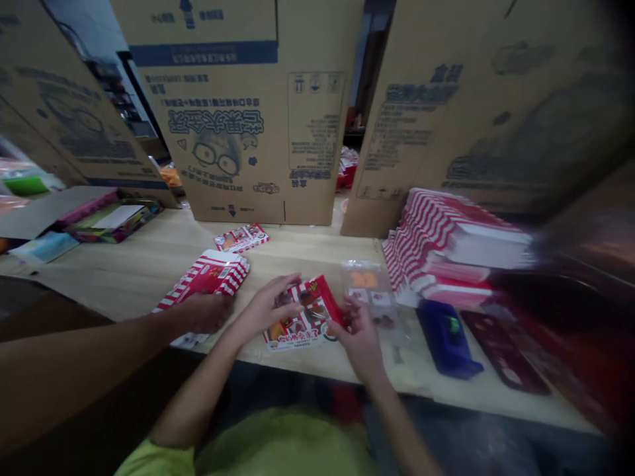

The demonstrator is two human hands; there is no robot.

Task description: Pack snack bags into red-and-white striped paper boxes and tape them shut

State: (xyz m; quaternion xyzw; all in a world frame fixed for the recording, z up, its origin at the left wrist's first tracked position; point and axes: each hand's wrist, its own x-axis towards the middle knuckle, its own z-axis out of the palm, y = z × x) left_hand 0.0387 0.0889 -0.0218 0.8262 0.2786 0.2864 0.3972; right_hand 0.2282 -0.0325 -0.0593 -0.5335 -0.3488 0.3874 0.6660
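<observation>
Between my two hands is a flat red-and-white printed box (301, 317) with a picture window, tilted just above the table's front edge. My left hand (270, 307) grips its left side, thumb lying across the front and fingers behind the top edge. At the right end, my right hand (361, 334) has its fingers curled on the red end of the box. Just beyond that hand lies a clear plastic tray (364, 281) with orange and white pieces in its compartments.
A co-worker's hand (211, 312) reaches in from the left onto a stack of striped cartons (211, 274). Another box (241, 237) lies behind. Striped cartons (441, 231) are piled at right, near a blue holder (446, 337). Large cardboard sheets (238, 145) stand along the back.
</observation>
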